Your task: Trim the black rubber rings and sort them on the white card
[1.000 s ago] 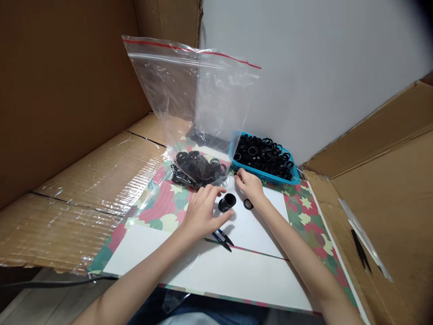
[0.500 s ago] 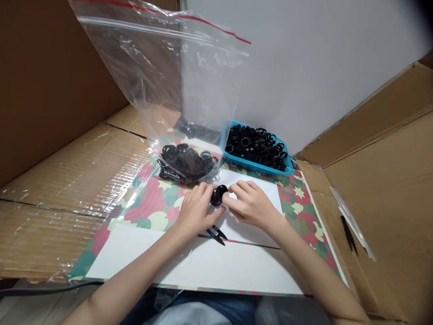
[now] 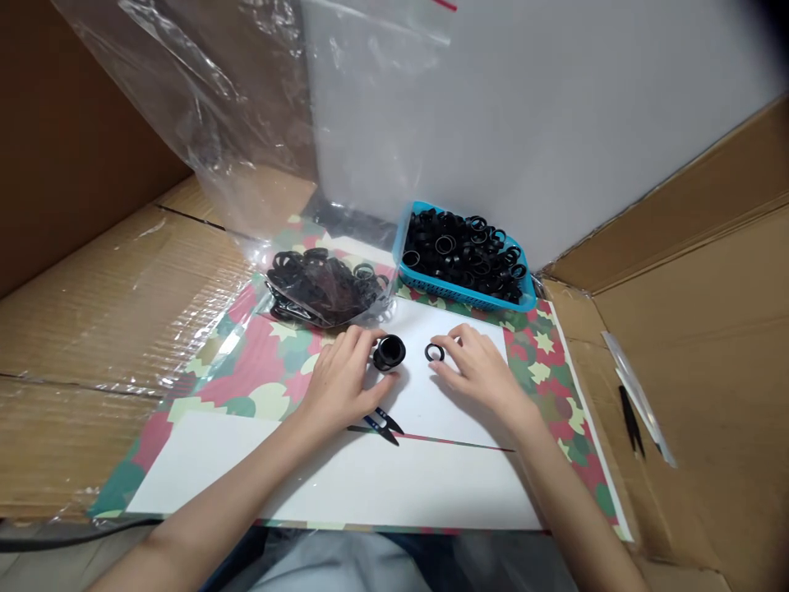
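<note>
My left hand (image 3: 345, 378) is closed around a black cylindrical part (image 3: 389, 352), its round opening turned up toward the camera. To its right, my right hand (image 3: 477, 370) pinches a thin black ring (image 3: 435, 353) between thumb and fingertips, apart from the cylinder. Both hands are over white paper (image 3: 456, 403). Small snips (image 3: 385, 427) with dark blades lie just below my left hand. Behind that hand sits a clear zip bag (image 3: 329, 288) with many black rings inside. A blue basket (image 3: 468, 292) heaped with black rings stands at the back.
A camouflage-patterned board (image 3: 246, 378) lies under the paper. Cardboard (image 3: 696, 362) rises on the right, with black tweezers (image 3: 631, 419) and a clear sleeve (image 3: 641, 403) near its foot. A pale panel (image 3: 542, 115) stands behind the basket.
My right hand has moved right, away from the cylinder, and a separate ring now shows in its fingers. My left hand still holds the cylinder. The view has shifted slightly.
</note>
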The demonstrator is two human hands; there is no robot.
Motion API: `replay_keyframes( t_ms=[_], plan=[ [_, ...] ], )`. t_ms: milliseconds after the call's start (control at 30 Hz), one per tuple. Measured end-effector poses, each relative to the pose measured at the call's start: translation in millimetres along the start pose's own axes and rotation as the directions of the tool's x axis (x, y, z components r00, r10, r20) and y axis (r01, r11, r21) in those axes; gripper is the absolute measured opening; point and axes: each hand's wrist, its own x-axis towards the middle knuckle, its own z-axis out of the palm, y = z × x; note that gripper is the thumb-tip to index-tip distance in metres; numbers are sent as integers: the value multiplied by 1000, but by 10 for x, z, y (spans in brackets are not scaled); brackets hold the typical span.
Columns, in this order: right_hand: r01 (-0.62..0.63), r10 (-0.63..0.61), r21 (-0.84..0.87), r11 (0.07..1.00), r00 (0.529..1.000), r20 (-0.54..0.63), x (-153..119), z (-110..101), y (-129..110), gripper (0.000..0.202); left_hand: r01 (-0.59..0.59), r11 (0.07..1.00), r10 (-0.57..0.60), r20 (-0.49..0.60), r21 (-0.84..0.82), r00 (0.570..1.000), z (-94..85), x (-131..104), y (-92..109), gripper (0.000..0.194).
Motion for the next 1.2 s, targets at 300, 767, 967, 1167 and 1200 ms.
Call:
replay_keyframes(
  t_ms=[300,767,967,1167,1200],
  plan=[
    [-307,207,930,201,941,266,-37,112,-32,22,-214,973,178,-318,-82,931,-226,-89,79,65],
    [-304,-33,811,-499,943,332,-59,-208,-456,23,-278,960,248,-359,-35,900,-319,14,618,29],
    [-290,12,841,-457,943,332,-70,-154,-447,29,-244,968,211,-341,-56,916,-331,25,631,19],
    [-261,166,918,-298,933,319,-53,10,-317,18,-126,992,110,-373,-21,921,-405,88,410,23],
    [-271,198,922,-278,923,331,-48,30,-295,16,-100,995,97,-343,10,934,-405,95,362,23]
  ],
)
